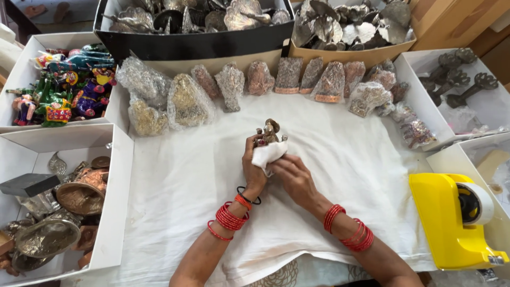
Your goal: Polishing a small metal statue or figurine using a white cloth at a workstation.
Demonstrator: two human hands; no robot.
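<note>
Head view: my left hand (254,169) is clamped on a small metal figurine (268,133); my right hand (294,178) presses a white cloth (267,154) against it.

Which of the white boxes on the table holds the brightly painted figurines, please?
The white box at the far left, behind the one with metal bowls. Its painted figurines are green, blue, purple and red; the other boxes hold only dull metal pieces.
</note>
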